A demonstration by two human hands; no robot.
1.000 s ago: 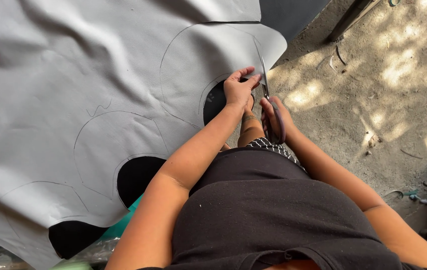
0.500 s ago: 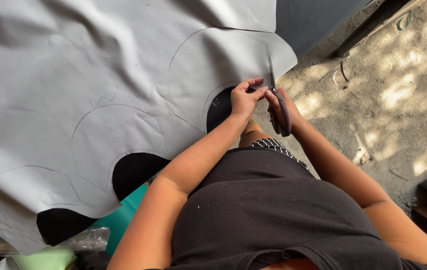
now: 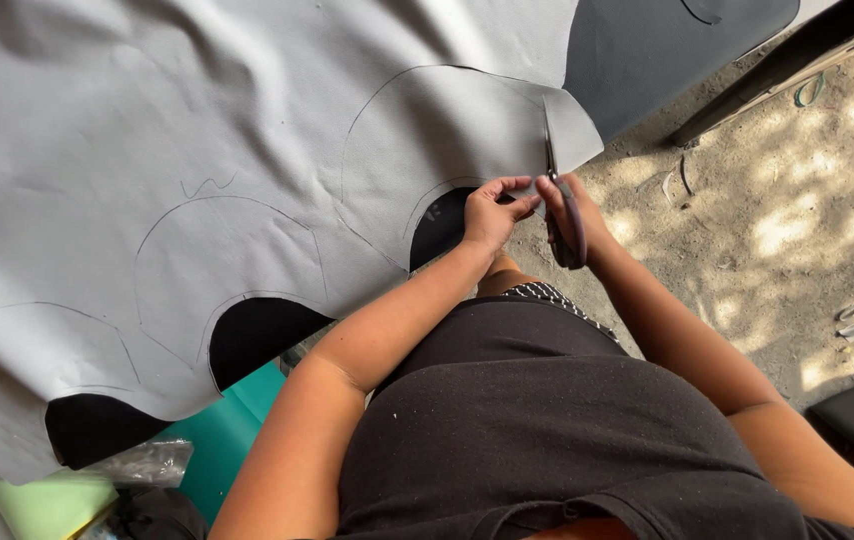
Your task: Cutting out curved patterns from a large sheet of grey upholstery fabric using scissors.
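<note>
— Where are we in the cut? I only have the head view.

— Mid-cut, I judge. The right hand (image 3: 577,215) is wrapped around the handles of the scissors (image 3: 559,190), and the blades point away from the body into the grey sheet (image 3: 247,130). The slit runs up from the sheet's near edge, and a flap has already lifted just right of the blades.

— And the left hand?

— The left hand (image 3: 492,212) pinches the sheet's edge just left of the scissors, fingers closed on the material, keeping it taut. It touches the sheet right beside the black cutout (image 3: 442,225).

— What are the blades following?

— A drawn outline (image 3: 387,95), a rounded shape left of the scissors. More outlines sit further left, with two more black gaps along the near edge.

— So what does the next move call for?

— As I read it, the blades need to turn left along the curve near the top of that outline, while the left hand shifts its pinch to keep the sheet flat. The risk is the flap folding into the blades.

— Anything else near?

— Dirt ground (image 3: 797,220) right of the sheet, something green (image 3: 237,420) beneath its near edge.
</note>
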